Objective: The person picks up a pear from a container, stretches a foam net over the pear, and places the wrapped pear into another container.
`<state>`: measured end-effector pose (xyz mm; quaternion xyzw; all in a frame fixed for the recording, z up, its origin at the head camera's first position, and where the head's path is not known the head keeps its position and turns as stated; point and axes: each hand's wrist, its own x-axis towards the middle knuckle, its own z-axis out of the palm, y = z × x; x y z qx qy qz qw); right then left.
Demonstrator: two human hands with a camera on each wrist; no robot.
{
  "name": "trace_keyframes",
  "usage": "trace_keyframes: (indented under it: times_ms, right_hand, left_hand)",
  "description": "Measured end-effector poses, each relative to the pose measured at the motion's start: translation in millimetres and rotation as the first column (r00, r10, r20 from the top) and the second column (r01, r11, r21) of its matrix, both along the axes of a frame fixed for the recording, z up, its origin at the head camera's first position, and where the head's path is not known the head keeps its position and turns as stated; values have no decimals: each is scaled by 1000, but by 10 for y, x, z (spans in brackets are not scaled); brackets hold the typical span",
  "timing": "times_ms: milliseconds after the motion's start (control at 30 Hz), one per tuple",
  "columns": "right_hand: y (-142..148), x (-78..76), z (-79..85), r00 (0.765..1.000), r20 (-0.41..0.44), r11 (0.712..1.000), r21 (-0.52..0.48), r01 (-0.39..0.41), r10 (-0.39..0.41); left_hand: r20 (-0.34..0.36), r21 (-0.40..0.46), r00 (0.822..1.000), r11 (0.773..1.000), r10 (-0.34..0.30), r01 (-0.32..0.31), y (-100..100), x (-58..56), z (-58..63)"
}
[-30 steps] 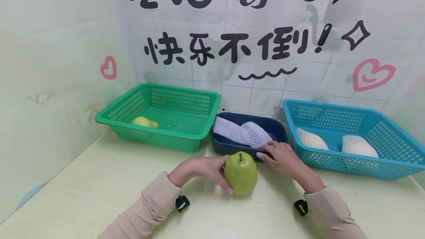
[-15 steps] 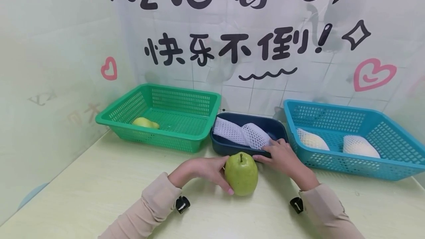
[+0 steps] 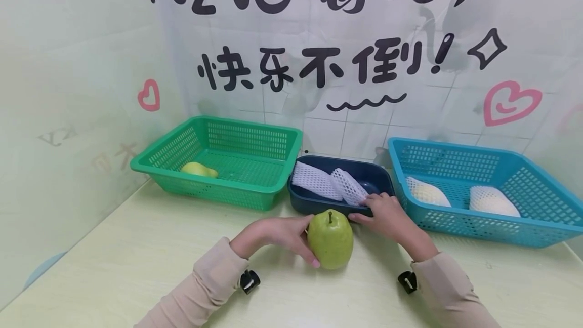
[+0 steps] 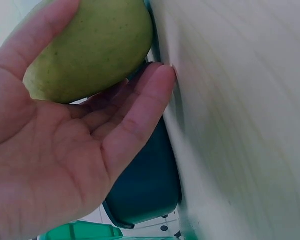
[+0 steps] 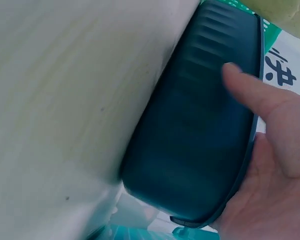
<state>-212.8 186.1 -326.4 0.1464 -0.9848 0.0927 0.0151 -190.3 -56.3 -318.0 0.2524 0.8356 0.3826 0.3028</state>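
A large green pear [image 3: 330, 241] stands upright on the table with its stem up. My left hand [image 3: 288, 236] grips its left side, the thumb against the near face; in the left wrist view the other fingers curve behind the pear [image 4: 97, 47]. Behind it, a dark blue tray [image 3: 309, 203] holds two white foam fruit nets. My right hand [image 3: 388, 217] reaches over the tray's front rim and pinches the near end of the right foam net [image 3: 348, 186]. The left foam net [image 3: 316, 180] lies beside it. In the right wrist view the tray wall [image 5: 190, 120] hides those fingertips.
At the left, a green basket [image 3: 227, 194] holds a yellow-green pear [image 3: 198, 169]. A blue basket [image 3: 483, 224] at the right contains two netted fruits, one left [image 3: 428, 192] and one right [image 3: 493, 200]. A lettered white sheet [image 3: 291, 95] hangs behind them.
My right hand has shifted slightly left at the tray rim, and the right foam net has become narrower under its fingers. The left hand and the pear have stayed put.
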Motion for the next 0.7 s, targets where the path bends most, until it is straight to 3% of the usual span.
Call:
trace_keyframes:
  times_ms: [233, 367, 533, 700]
  right_hand:
    - [65, 4, 66, 999, 22, 985, -171, -20, 24]
    - [82, 12, 118, 997, -46, 960, -274, -65, 54]
    - [87, 28, 138, 979, -206, 926, -369, -79, 1]
    - [87, 69, 213, 976, -205, 874, -485, -34, -76]
  left_hand:
    - [8, -2, 1000, 1000, 3, -3, -13, -3, -15]
    - [7, -5, 1000, 1000, 8, -8, -18, 2, -14]
    - [7, 4, 1000, 1000, 0, 0, -18, -3, -18]
    - [0, 0, 1000, 1000, -10, 10, -11, -7, -21]
